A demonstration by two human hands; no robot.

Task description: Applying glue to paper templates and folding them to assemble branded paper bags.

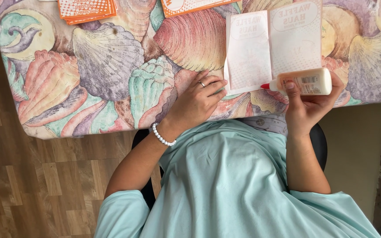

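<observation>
A white folded paper sheet with faint orange print lies face down on the seashell-patterned tablecloth. My left hand, with a ring and a white bead bracelet, rests flat on the cloth, its fingertips touching the sheet's lower left corner. My right hand grips a white glue bottle held sideways. Its red nozzle points left at the sheet's lower edge.
A stack of orange printed papers lies at the table's far edge, and another orange sheet lies beside it. Wooden floor shows to the left. My light green top fills the lower frame.
</observation>
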